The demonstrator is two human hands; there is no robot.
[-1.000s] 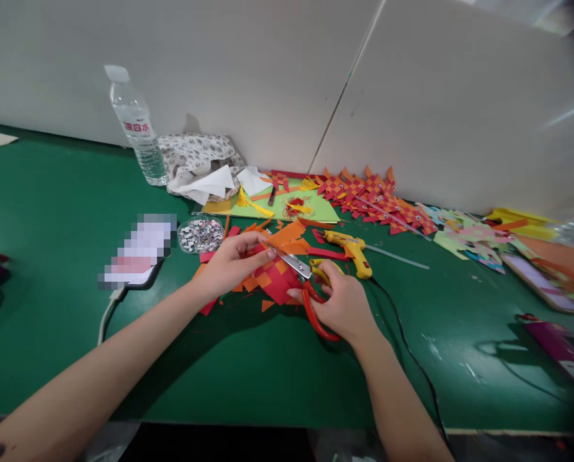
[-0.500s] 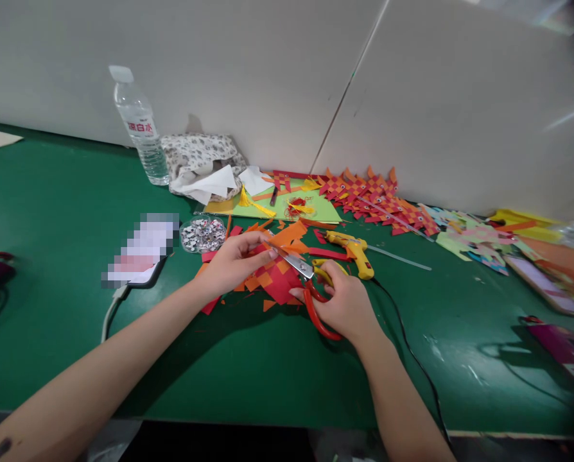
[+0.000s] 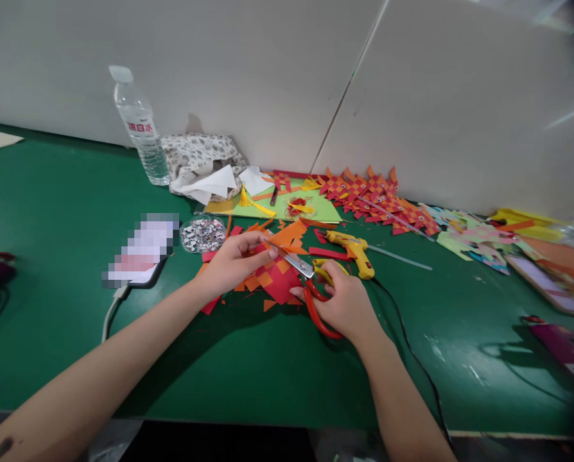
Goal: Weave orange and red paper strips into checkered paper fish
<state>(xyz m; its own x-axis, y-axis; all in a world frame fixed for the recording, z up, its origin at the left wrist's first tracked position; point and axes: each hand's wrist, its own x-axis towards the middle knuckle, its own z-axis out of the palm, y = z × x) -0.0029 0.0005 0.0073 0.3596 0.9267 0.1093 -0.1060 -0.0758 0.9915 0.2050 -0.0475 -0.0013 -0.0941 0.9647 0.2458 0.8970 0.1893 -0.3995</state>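
My left hand (image 3: 234, 260) is closed on a woven red and orange paper piece (image 3: 275, 276) and holds it just above the green table (image 3: 268, 372). My right hand (image 3: 342, 301) grips red and yellow handled scissors (image 3: 311, 282). Their metal blades point up and left into the orange paper next to my left fingertips. Loose red and orange paper scraps lie under and around both hands.
A yellow glue gun (image 3: 352, 249) lies right of the scissors, its black cord running toward me. A tray of googly eyes (image 3: 201, 234), a phone (image 3: 140, 253), a water bottle (image 3: 140, 128), a green sheet (image 3: 287, 205) and woven paper fish (image 3: 378, 196) sit behind.
The hands, scissors and paper have hardly moved; the view shifted slightly.
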